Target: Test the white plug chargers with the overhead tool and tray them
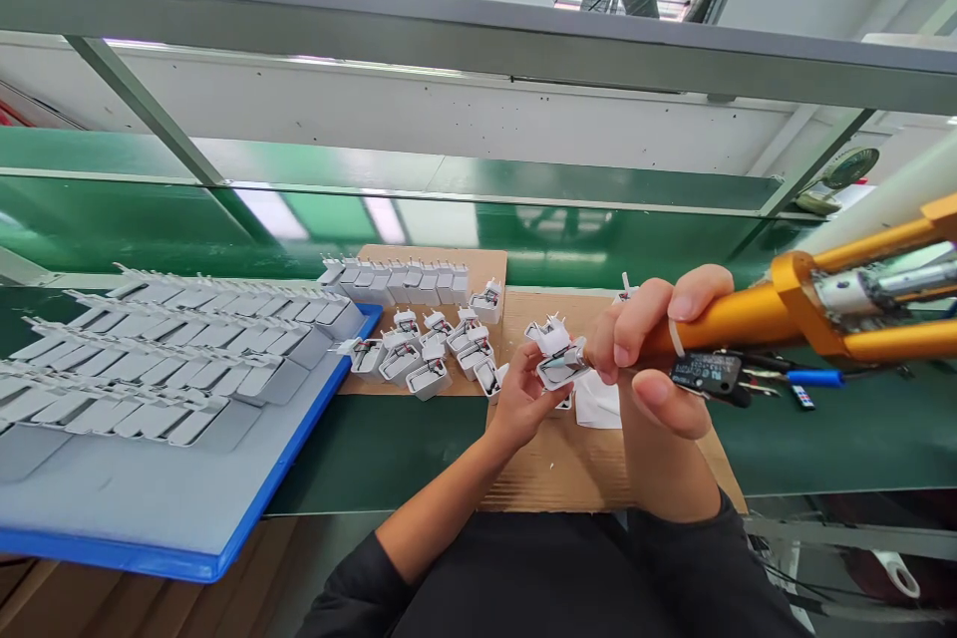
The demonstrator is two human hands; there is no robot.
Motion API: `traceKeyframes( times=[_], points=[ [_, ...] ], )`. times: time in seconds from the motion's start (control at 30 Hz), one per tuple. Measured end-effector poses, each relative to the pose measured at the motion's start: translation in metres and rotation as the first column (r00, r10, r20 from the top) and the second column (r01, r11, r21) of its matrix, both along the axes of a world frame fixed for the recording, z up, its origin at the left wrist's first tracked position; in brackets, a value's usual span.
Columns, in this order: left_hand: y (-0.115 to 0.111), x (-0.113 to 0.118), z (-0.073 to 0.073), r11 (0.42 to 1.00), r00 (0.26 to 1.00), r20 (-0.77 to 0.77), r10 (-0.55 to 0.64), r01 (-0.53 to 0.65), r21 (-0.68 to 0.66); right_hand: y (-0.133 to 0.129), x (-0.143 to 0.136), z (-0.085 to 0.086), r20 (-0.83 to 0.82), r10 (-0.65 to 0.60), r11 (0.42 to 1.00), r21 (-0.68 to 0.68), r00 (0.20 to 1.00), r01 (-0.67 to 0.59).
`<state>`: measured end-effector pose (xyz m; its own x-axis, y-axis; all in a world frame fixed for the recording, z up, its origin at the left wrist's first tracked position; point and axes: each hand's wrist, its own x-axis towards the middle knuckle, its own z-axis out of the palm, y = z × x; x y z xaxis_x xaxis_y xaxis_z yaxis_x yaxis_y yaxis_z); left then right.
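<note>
Near the middle, my left hand (520,407) is closed around a small white plug housing (559,366) with its pins facing up and away. My right hand (658,349) is wrapped round an orange tool (737,317) with a black switch (707,375) tied to its side. The tool's tip meets the open side of the held housing. Left of my hands, several loose white housings (429,374) sit on cardboard, their open sides showing parts inside. Behind them stands a row of white housings (404,281) packed close together.
On the left, a blue-edged tray (258,493) carries several rows of white housings (160,369). Brown cardboard (549,474) lies under my hands on the green table (351,454). A white piece (598,403) rests beside my right wrist. A metal shelf bar (449,30) crosses above.
</note>
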<state>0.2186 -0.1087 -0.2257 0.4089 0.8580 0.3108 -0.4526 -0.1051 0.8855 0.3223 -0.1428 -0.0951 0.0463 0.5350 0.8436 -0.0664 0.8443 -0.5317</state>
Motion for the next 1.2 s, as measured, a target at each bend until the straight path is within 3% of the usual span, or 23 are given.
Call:
traceKeyframes(
  times=[0.63, 1.0, 1.2],
  points=[
    [-0.0013, 0.0029, -0.005, 0.999, 0.999, 0.043, -0.02, 0.022, -0.037, -0.0025, -0.0011, 0.0031, -0.069, -0.021, 1.0, 0.007, 0.997, 0.022],
    [-0.0023, 0.0034, -0.0062, 0.998, 0.998, 0.063, -0.023, 0.026, -0.058, -0.0042, 0.0027, 0.0022, -0.088, 0.084, 0.996, 0.029, 0.993, -0.082],
    [-0.003, 0.0036, -0.007, 0.997, 0.997, 0.072, -0.028, 0.033, -0.068, -0.0041, 0.0029, 0.0023, -0.081, 0.057, 0.998, 0.025, 0.995, -0.055]
  ],
)
